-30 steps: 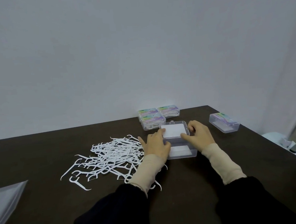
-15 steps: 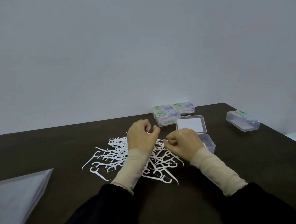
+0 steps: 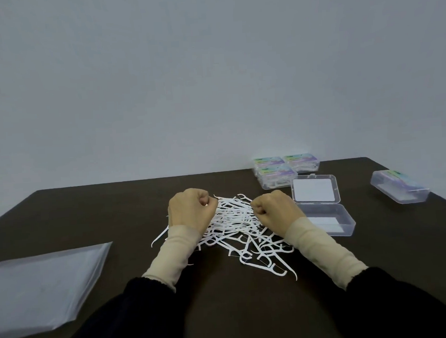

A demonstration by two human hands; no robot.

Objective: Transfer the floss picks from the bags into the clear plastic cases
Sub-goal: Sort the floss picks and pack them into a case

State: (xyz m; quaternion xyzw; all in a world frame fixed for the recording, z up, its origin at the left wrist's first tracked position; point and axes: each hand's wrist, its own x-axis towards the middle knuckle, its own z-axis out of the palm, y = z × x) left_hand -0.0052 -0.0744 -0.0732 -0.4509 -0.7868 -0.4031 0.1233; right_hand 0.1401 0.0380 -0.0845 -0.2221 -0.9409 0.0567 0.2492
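Note:
A loose pile of white floss picks [image 3: 235, 220] lies on the dark table [image 3: 115, 214]. My left hand [image 3: 190, 212] sits at the pile's left edge, fingers curled, pinching picks at its fingertips. At the pile's right edge my right hand [image 3: 274, 210] is curled the same way on picks. Just right of that hand stands an open clear plastic case [image 3: 327, 221]. Its lid [image 3: 314, 189] is folded back flat with a white card showing. What the fingers hold is mostly hidden by the knuckles.
Three closed cases with coloured labels [image 3: 277, 176] cluster at the table's far edge, behind the open case. Another closed case [image 3: 399, 189] lies near the right edge. A flat clear bag [image 3: 41, 284] rests at the near left.
Both hands left the open case and moved left onto the pile, where they curled on picks. The view shifted, bringing the bag further into sight.

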